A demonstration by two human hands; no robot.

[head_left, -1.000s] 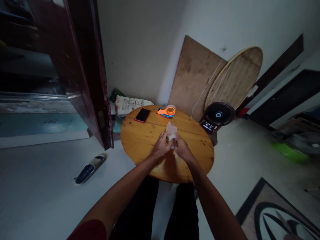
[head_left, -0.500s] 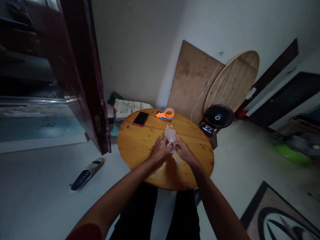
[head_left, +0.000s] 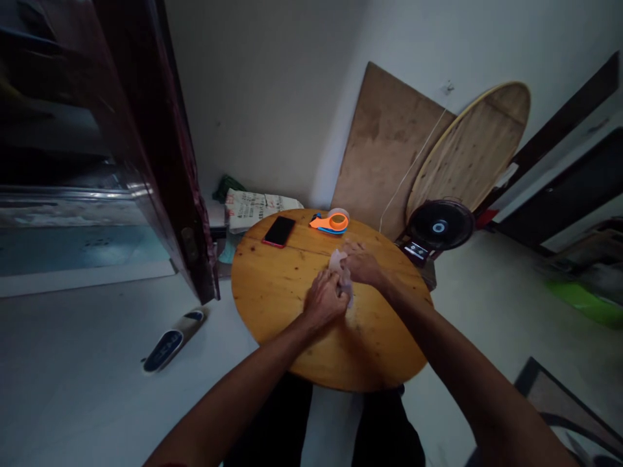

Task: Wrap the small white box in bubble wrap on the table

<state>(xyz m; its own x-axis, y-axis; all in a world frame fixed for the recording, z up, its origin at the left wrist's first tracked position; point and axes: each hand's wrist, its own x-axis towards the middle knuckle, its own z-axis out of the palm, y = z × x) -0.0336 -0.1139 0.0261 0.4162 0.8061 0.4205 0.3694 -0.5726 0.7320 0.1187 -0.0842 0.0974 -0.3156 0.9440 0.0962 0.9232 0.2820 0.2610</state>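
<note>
A small pale, translucent packet (head_left: pixel 342 277) lies on the round wooden table (head_left: pixel 272 292), pinned between both my hands. My left hand (head_left: pixel 324 301) grips its near end with curled fingers. My right hand (head_left: pixel 361 264) covers its far end, fingers bent over it. Most of the packet is hidden under the hands. An orange and blue tape dispenser (head_left: pixel 331 222) sits just beyond my right hand at the table's far edge. A dark phone with a red rim (head_left: pixel 279 231) lies at the far left of the table.
A dark wooden door (head_left: pixel 160 149) stands open at the left. Leaning on the far wall are a brown board (head_left: pixel 384 143) and a round wooden tabletop (head_left: pixel 474 149). A black fan (head_left: pixel 439 226) stands right of the table, a slipper (head_left: pixel 170 334) lies on the floor, a printed sack (head_left: pixel 253 206) behind.
My right hand moved farther away over the packet's far end, and my left hand slid in toward its near end. The packet now lies flatter and is more covered.
</note>
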